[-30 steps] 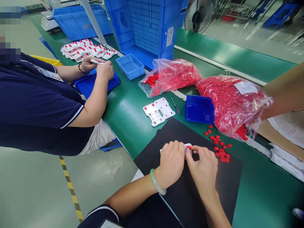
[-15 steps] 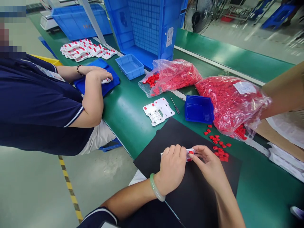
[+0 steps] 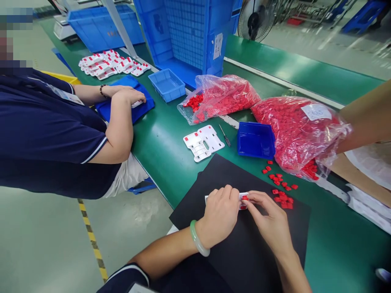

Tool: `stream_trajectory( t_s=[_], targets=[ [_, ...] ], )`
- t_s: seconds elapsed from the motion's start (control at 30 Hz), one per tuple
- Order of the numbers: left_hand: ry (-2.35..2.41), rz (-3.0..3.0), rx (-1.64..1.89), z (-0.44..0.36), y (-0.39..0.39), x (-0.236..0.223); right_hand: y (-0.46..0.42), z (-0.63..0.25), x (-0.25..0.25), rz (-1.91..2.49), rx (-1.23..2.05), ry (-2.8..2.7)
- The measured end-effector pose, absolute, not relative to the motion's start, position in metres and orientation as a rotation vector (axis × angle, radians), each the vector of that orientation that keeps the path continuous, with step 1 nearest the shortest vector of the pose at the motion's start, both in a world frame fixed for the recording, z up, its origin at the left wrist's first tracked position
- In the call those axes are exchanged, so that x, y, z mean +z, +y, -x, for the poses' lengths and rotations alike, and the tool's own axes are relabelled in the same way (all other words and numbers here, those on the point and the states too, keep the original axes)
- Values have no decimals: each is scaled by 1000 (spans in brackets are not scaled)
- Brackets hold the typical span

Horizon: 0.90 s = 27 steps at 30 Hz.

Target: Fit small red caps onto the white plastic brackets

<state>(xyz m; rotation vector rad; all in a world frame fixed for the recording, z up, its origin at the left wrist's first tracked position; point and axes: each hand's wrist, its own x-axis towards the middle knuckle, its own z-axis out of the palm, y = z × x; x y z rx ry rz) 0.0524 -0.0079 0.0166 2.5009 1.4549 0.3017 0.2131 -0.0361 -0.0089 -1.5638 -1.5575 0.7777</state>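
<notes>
My left hand [image 3: 220, 217], with a pale green bangle on its wrist, is closed over a white plastic part [image 3: 242, 195], hiding most of it. Thumb and forefinger of my right hand [image 3: 271, 217] pinch a small red plastic piece [image 3: 244, 197] at the part's right end. A second red piece [image 3: 243, 207] shows just below in the same part. Under both hands lies a black mat [image 3: 253, 244]. Loose red pieces [image 3: 283, 200] are scattered to the right of my right hand.
Ahead lie an open white plastic case [image 3: 204, 143], a screwdriver [image 3: 225, 136] and a dark blue bin [image 3: 255, 140]. Bags of red pieces [image 3: 232, 97] are behind. At left, a co-worker [image 3: 55, 138] sits near a pile of white parts [image 3: 106, 65]. Another person's arm [image 3: 363, 114] reaches in at right.
My right forefinger and thumb have closed in on the red piece at the white part's end. Both hands and the mat have shifted slightly left.
</notes>
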Motion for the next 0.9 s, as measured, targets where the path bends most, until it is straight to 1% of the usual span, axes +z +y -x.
stream_trajectory(
  t_s=[0.1, 0.33, 0.47, 0.6, 0.83, 0.9],
  targets=[
    [1447, -2537, 287, -53, -5, 18, -36, -213, -9, 1546, 654, -1618],
    [1430, -2535, 327, -55, -7, 16, -37, -224, -7, 1442, 489, -1839],
    [1431, -2549, 362, -57, -10, 14, -38, -228, -5, 1431, 465, -1917],
    [1433, -2535, 409, -58, -15, 12, -38, -229, -5, 1500, 601, -1853],
    [1457, -2417, 687, -58, -23, -3, -42, -230, -7, 1635, 945, -1618],
    [1447, -2419, 748, -58, -23, -6, -44, -230, -6, 1636, 996, -1591]
  ],
)
